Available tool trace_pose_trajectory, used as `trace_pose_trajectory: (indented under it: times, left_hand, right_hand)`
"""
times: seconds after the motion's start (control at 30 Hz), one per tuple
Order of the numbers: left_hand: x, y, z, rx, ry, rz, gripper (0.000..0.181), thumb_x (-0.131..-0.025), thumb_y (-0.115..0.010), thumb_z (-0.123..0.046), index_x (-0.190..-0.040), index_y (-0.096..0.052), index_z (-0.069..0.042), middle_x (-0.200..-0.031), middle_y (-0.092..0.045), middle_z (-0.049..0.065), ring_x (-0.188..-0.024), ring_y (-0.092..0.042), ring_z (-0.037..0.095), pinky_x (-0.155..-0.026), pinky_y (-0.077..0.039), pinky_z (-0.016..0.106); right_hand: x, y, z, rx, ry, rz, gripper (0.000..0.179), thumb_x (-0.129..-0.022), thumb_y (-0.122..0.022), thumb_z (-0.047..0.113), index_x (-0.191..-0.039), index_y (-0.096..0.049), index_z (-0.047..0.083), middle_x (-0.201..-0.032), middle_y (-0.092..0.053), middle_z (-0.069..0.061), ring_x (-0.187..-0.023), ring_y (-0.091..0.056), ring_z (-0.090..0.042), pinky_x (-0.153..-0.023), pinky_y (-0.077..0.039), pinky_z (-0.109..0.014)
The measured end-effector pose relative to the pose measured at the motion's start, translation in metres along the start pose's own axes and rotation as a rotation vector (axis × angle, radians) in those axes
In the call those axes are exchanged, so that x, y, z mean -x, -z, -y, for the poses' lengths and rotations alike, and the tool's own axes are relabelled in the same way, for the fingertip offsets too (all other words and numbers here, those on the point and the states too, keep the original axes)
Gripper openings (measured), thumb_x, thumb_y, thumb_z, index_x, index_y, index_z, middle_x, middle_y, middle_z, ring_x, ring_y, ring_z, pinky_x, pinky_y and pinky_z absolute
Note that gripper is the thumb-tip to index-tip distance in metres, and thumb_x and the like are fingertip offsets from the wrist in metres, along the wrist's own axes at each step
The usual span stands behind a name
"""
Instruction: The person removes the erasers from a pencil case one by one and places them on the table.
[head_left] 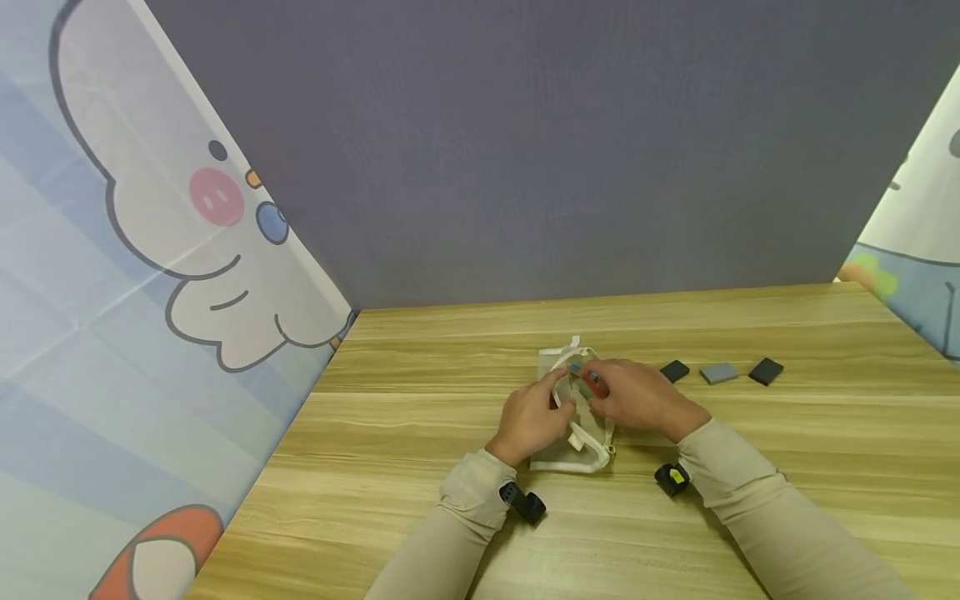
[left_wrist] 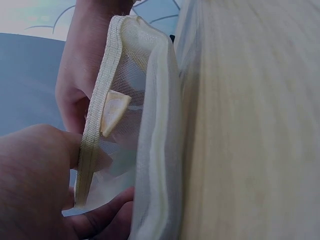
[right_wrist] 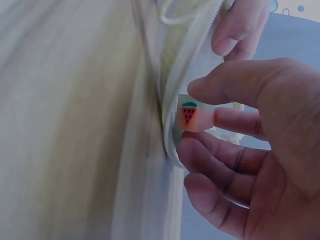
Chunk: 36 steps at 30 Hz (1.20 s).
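Note:
A mesh zip pouch (head_left: pixel 564 458) with white edging lies on the wooden table, its zipped mouth spread apart. My left hand (head_left: pixel 528 421) pinches one edge of that mouth; in the left wrist view the thumb is outside the mesh and fingers show behind it. At the opening, my right hand (head_left: pixel 637 396) holds a small pale block (right_wrist: pixel 194 120) printed with a watermelon slice, between thumb and fingers. The block is right beside the zip (right_wrist: pixel 197 42) in the right wrist view. Bits of blue and red show by the right fingertips in the head view.
Right of the pouch lie a small black flat piece (head_left: pixel 675 371), a grey one (head_left: pixel 719 372) and another black one (head_left: pixel 766 371) on the table (head_left: pixel 360 467). A grey panel (head_left: pixel 555 167) stands along the back, and a cartoon-printed cloth (head_left: pixel 142 333) hangs at left.

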<state>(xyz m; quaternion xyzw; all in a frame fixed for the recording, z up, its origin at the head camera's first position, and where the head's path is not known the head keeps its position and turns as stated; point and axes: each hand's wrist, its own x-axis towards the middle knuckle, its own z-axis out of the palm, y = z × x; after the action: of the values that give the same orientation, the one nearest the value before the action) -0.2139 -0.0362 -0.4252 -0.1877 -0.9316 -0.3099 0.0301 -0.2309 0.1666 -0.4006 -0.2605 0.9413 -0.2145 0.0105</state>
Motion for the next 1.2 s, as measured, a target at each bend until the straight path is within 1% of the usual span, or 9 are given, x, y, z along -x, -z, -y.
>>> trace_pose_trajectory:
  times: [0.17, 0.33, 0.53, 0.7, 0.87, 1.0, 1.2]
  left_hand:
    - [-0.001, 0.0, -0.001, -0.002, 0.003, -0.002, 0.052, -0.096, -0.059, -0.026, -0.146, -0.054, -0.016, -0.06, -0.054, -0.012, -0.047, -0.049, 0.005, -0.043, -0.037, 0.026]
    - [-0.001, -0.001, -0.001, -0.01, 0.0, -0.01, 0.052, -0.095, -0.059, -0.025, -0.146, -0.054, -0.016, -0.059, -0.054, -0.012, -0.047, -0.049, 0.005, -0.043, -0.037, 0.026]
    - [-0.001, 0.0, -0.001, -0.01, 0.001, -0.013, 0.052, -0.095, -0.059, -0.025, -0.146, -0.054, -0.016, -0.059, -0.054, -0.012, -0.047, -0.049, 0.005, -0.043, -0.037, 0.026]
    - [-0.001, 0.0, -0.001, -0.003, -0.007, -0.007, 0.052, -0.095, -0.058, -0.025, -0.146, -0.054, -0.015, -0.057, -0.053, -0.011, -0.045, -0.048, 0.006, -0.041, -0.036, 0.027]
    - [0.001, -0.001, 0.001, 0.012, -0.004, 0.016, 0.051, -0.098, -0.057, -0.027, -0.148, -0.052, -0.015, -0.057, -0.054, -0.011, -0.044, -0.049, 0.007, -0.04, -0.036, 0.027]
    - [0.001, 0.0, 0.001, 0.01, 0.008, 0.033, 0.052, -0.099, -0.055, -0.029, -0.149, -0.05, -0.017, -0.057, -0.055, -0.012, -0.044, -0.05, 0.007, -0.04, -0.036, 0.026]
    - [0.0, -0.001, 0.001, 0.014, 0.004, 0.02, 0.051, -0.099, -0.057, -0.029, -0.148, -0.051, -0.016, -0.058, -0.056, -0.013, -0.045, -0.05, 0.006, -0.042, -0.038, 0.027]
  right_hand:
    - [0.001, 0.004, -0.001, -0.021, -0.013, 0.0, 0.04, -0.091, -0.073, 0.023, -0.129, -0.062, 0.014, -0.091, -0.065, 0.005, -0.073, -0.059, -0.01, -0.056, -0.046, -0.033]
    - [0.001, 0.007, -0.001, -0.036, -0.003, 0.004, 0.043, -0.092, -0.072, 0.022, -0.131, -0.06, 0.01, -0.086, -0.064, 0.006, -0.067, -0.057, -0.007, -0.055, -0.046, -0.032]
    - [0.001, 0.009, -0.004, -0.024, 0.013, -0.005, 0.041, -0.093, -0.072, 0.022, -0.13, -0.06, 0.009, -0.085, -0.064, 0.007, -0.067, -0.057, -0.006, -0.057, -0.047, -0.032]
    - [0.001, 0.011, -0.004, -0.017, 0.007, -0.012, 0.043, -0.093, -0.072, 0.023, -0.131, -0.06, 0.009, -0.086, -0.065, 0.006, -0.068, -0.058, -0.007, -0.057, -0.048, -0.032]
    - [0.002, 0.013, -0.004, -0.033, 0.001, -0.021, 0.041, -0.093, -0.072, 0.023, -0.13, -0.062, 0.01, -0.086, -0.065, 0.006, -0.068, -0.059, -0.007, -0.057, -0.048, -0.032]
    - [0.004, 0.019, -0.003, -0.033, 0.009, -0.025, 0.039, -0.093, -0.072, 0.023, -0.128, -0.062, 0.009, -0.085, -0.065, 0.005, -0.067, -0.058, -0.007, -0.058, -0.048, -0.032]
    - [0.008, 0.029, -0.004, -0.005, 0.022, -0.048, 0.042, -0.092, -0.074, 0.022, -0.128, -0.061, 0.004, -0.086, -0.066, 0.004, -0.068, -0.06, -0.007, -0.06, -0.051, -0.034]
